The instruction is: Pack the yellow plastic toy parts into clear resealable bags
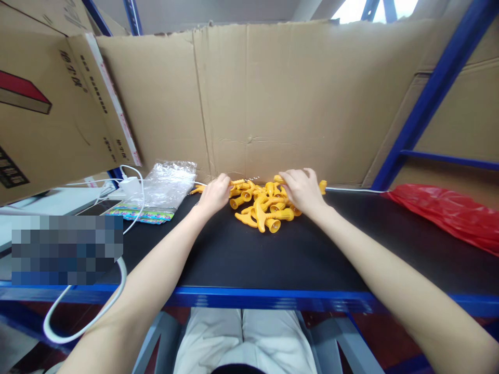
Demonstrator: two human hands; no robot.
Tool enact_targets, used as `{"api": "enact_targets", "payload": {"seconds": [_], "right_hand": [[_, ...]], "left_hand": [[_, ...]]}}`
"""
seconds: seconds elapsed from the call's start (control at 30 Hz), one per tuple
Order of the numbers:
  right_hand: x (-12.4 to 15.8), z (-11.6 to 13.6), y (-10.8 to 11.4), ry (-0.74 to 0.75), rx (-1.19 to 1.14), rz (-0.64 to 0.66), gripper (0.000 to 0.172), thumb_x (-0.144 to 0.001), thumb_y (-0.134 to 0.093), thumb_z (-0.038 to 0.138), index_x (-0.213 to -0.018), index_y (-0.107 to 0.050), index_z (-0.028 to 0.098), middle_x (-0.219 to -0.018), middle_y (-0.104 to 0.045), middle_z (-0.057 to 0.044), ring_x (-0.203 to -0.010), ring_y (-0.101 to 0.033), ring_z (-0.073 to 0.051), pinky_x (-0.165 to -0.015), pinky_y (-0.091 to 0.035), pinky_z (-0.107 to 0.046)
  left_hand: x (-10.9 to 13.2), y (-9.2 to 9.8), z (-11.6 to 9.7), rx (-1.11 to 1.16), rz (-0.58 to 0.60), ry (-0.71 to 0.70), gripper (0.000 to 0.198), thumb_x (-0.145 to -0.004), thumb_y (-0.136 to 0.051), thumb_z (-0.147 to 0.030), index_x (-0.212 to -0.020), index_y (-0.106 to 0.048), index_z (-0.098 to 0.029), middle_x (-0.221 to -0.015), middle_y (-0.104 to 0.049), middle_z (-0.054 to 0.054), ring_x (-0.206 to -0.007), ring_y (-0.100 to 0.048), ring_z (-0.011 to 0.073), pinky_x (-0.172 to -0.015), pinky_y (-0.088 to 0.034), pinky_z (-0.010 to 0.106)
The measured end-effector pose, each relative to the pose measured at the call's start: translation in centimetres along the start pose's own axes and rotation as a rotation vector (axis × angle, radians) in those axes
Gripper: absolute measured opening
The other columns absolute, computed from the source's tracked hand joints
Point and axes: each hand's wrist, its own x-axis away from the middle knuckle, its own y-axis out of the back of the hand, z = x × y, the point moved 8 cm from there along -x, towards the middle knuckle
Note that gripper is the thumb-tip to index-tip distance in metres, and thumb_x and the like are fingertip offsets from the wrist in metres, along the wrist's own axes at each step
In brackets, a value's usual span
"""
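A pile of yellow plastic pieces [262, 205] lies on the black tabletop in front of me. Several have a ribbed body with a flared, hollow end; others are curved and pointed like horns. My left hand [215, 196] is at the pile's left side, its fingers curled closed with a yellow piece at the tips. On the right side, my right hand [303, 191] has its fingers bent around another yellow piece, which sticks out past the fingertips. Part of the pile is hidden behind the right hand.
Clear plastic bags [167, 182] lie left of the pile, beside a white charger [130, 186] with cables. A red plastic bag [448, 215] lies at the right. A cardboard wall [273, 104] stands behind, and a blue rail [273, 298] edges the table.
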Motion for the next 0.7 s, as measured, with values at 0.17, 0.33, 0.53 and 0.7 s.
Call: {"api": "enact_targets", "payload": {"seconds": [0.17,0.33,0.53,0.7], "right_hand": [[1.1,-4.5,-1.4,-0.17,0.011,0.064,0.03,-0.086,-0.041,0.021,-0.111,-0.055,0.014,-0.103,-0.061,-0.013,-0.094,-0.051,-0.025,-0.086,-0.028,-0.041],[2.1,-6.4,-3.1,-0.247,0.022,0.14,0.029,-0.084,-0.044,0.023,-0.109,-0.057,0.016,-0.101,-0.062,-0.011,-0.091,-0.051,-0.025,-0.083,-0.029,-0.04],[2.6,-7.6,-3.7,-0.3,-0.034,0.114,0.03,-0.082,-0.043,0.023,-0.107,-0.057,0.017,-0.103,-0.061,-0.012,-0.095,-0.051,-0.026,-0.084,-0.03,-0.041],[3.1,-9.2,-3.5,-0.372,-0.058,0.06,0.028,-0.078,-0.045,0.024,-0.102,-0.057,0.015,-0.101,-0.059,-0.013,-0.096,-0.048,-0.028,-0.086,-0.031,-0.044]], "left_hand": [[0.4,-0.4,5.6,-0.047,-0.075,0.169,0.019,-0.089,-0.039,-0.017,-0.104,-0.05,-0.014,-0.11,-0.051,0.012,-0.093,-0.056,0.0221,-0.075,-0.044,0.032],[1.4,-1.5,8.1,-0.073,-0.041,0.247,0.021,-0.088,-0.039,-0.016,-0.103,-0.052,-0.017,-0.111,-0.051,0.01,-0.086,-0.057,0.0209,-0.068,-0.043,0.03],[2.0,-2.7,9.8,-0.055,0.054,0.336,0.018,-0.087,-0.04,-0.018,-0.096,-0.055,-0.02,-0.108,-0.053,0.008,-0.082,-0.058,0.021,-0.067,-0.043,0.032],[1.7,-3.5,9.9,-0.018,0.056,0.308,0.023,-0.08,-0.04,-0.007,-0.094,-0.054,-0.018,-0.109,-0.052,0.009,-0.087,-0.058,0.0212,-0.072,-0.045,0.032]]}}
